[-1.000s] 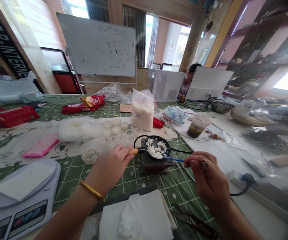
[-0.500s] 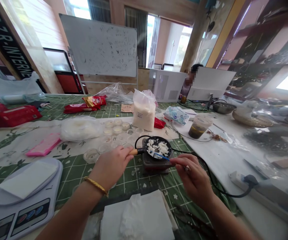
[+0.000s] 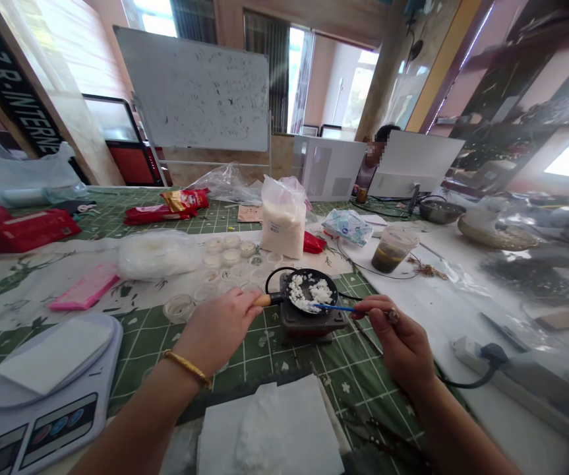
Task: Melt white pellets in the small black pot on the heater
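A small black pan holding white flakes sits on a dark little heater on the green grid mat. My left hand, with a gold bangle on the wrist, is closed round the pan's wooden handle. My right hand pinches a thin blue stick, whose tip lies in the white flakes.
A kitchen scale is at the near left, white tissue paper in front of me. Behind the pan stand small glass jars, a bag of white granules and a lidded tub. A power strip lies right. A person sits far back.
My right hand moved left with the blue stick toward the pan, then drew back a little to the right. The left hand stayed on the handle.
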The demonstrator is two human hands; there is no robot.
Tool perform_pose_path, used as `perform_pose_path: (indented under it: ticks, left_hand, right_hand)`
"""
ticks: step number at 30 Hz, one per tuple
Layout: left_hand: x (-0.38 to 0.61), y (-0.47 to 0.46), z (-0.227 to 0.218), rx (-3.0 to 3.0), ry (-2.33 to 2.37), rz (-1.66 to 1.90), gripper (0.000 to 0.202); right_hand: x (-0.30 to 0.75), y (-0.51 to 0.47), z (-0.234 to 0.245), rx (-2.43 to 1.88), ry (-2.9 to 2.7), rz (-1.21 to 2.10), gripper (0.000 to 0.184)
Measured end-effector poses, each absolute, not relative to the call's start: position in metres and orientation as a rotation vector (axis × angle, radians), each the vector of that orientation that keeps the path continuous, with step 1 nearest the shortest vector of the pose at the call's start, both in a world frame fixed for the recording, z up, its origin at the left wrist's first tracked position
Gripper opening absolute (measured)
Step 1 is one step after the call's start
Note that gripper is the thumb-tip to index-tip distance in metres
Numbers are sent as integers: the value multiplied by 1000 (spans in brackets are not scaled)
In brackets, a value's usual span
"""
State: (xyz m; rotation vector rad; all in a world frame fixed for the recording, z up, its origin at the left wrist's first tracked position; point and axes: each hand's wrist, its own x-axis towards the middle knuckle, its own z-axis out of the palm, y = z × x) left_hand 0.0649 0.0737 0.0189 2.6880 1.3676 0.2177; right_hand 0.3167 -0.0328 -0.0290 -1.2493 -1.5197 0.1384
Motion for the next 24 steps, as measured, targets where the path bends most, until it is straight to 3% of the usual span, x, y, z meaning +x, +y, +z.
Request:
perform_pose_path:
  ticks: [10,14,20,24]
  left_hand:
    - [63,76,16,2709,1334,237,33]
    - [63,76,18,2713,1330,230,34]
    - [63,74,18,2710,1319,241,31]
    - [63,74,17,2706,1335,231,31]
  right_hand:
    - [318,-16,-36,-1478,-1468,-61,21]
    - [316,-14,-35,-1405,-1672,-16,21]
    - [321,-31,-25,-1305,-1412,-16,19]
    - [319,-34,-24,-1300,-1567,3,17]
